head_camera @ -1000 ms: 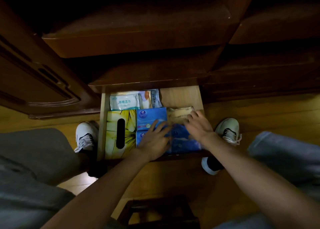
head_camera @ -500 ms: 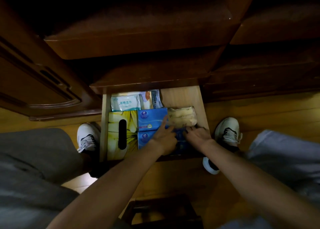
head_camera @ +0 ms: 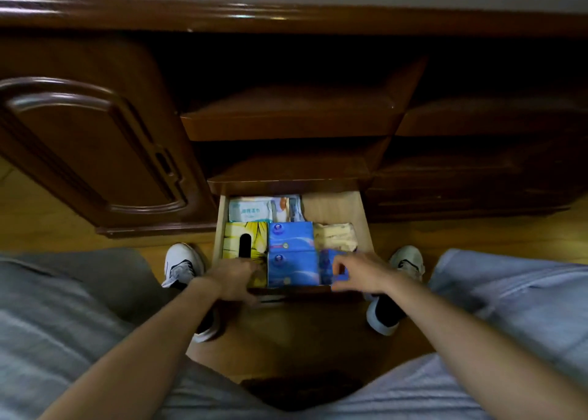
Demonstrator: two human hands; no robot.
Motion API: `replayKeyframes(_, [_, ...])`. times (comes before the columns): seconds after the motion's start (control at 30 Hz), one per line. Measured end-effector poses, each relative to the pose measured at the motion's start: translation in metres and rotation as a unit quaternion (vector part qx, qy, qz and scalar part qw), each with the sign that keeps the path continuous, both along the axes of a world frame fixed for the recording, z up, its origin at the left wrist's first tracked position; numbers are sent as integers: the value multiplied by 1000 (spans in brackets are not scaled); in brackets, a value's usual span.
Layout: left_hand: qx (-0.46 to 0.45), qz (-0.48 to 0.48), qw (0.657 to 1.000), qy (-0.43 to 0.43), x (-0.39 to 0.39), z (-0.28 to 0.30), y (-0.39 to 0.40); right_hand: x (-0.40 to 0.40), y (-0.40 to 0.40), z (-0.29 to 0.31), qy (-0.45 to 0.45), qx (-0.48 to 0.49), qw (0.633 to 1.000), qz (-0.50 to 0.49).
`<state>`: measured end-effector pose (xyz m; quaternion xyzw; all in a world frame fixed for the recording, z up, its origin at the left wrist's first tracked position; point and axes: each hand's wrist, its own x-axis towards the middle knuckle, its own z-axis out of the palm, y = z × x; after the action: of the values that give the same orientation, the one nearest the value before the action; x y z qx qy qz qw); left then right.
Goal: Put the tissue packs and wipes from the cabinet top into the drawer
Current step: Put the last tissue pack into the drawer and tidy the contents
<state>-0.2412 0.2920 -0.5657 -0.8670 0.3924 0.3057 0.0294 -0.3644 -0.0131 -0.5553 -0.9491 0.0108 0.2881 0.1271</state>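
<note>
The light wooden drawer (head_camera: 362,216) stands pulled out at the cabinet's foot. Inside lie a pale wipes pack (head_camera: 251,211) and a small pack (head_camera: 286,208) at the back, a yellow tissue box (head_camera: 235,238) on the left, two blue tissue packs (head_camera: 291,236) (head_camera: 292,268) in the middle and a beige pack (head_camera: 334,236) on the right. My right hand (head_camera: 359,274) curls its fingers on a dark blue pack (head_camera: 326,267) at the front right. My left hand (head_camera: 234,276) grips the drawer's front edge beside the yellow box.
The dark wooden cabinet has a panelled door (head_camera: 89,146) on the left, open shelves (head_camera: 286,117) above the drawer and its top edge (head_camera: 286,18) far above. My white shoes (head_camera: 181,263) (head_camera: 407,260) flank the drawer on the wooden floor.
My left hand has slid left off the blue packs to the drawer's front edge. My right hand has drawn back onto the dark blue pack. The view has pulled back and tilted up.
</note>
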Motion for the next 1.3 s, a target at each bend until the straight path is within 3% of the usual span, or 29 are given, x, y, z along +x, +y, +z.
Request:
replayKeyframes(0.13, [18, -22, 999, -19, -14, -12, 9, -19, 9, -20, 10, -103, 991, 88])
replayKeyframes(0.33, [15, -30, 998, -50, -11, -20, 8, -9, 16, -31, 8, -180, 974, 134])
replayKeyframes(0.5, [4, -17, 999, -49, -5, -20, 6, 0, 14, -28, -6, -188, 973, 132])
replayKeyframes(0.67, [-21, 31, 994, -105, 13, -16, 3, 14, -3, -24, -79, -182, 977, 81])
replayKeyframes(0.77, [-12, 21, 992, -125, 18, -24, 0, 22, -7, -33, -75, -181, 977, 84])
replayKeyframes(0.93, [-62, 68, 980, -174, 25, -38, -9, 38, -15, -48, -124, -176, 977, -15])
replayKeyframes(1.03, [-152, 142, 948, -242, 28, -39, -11, 40, -7, -51, -216, -170, 957, -92])
replayKeyframes(1.1, [-203, 214, 914, -277, 26, -42, -13, 38, 2, -53, -289, -131, 926, -205])
replayKeyframes(1.13, [-215, 280, 897, -267, 23, -43, -13, 37, 6, -55, -286, -87, 909, -292])
replayKeyframes(1.2, [-217, 423, 865, -162, 16, -51, -18, 40, 17, -63, -196, 23, 870, -451])
replayKeyframes(1.27, [-213, 463, 859, -44, 10, -68, -24, 41, 29, -74, -131, 104, 864, -475])
replayKeyframes(1.3, [-221, 450, 865, -3, 7, -75, -26, 41, 34, -80, -135, 110, 878, -446])
